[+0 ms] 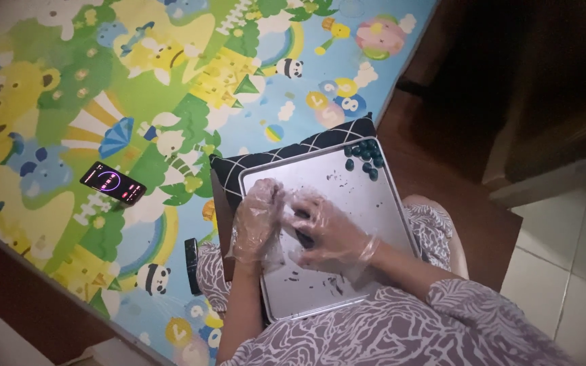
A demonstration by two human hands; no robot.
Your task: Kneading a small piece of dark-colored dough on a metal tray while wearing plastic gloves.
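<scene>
Plastic-gloved left hand and right hand meet over metal tray on lap, both grips grasping a dark lump between palms. Best roll gently, even pressure. Finished dark balls sit at tray's far corner.

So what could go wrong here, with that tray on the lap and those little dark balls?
The metal tray rests on a cushion on the lap, so it might tip. The dark balls sit near its far corner and could roll off. The loose plastic gloves on the left hand and right hand might stick to the dark lump between them.
</scene>
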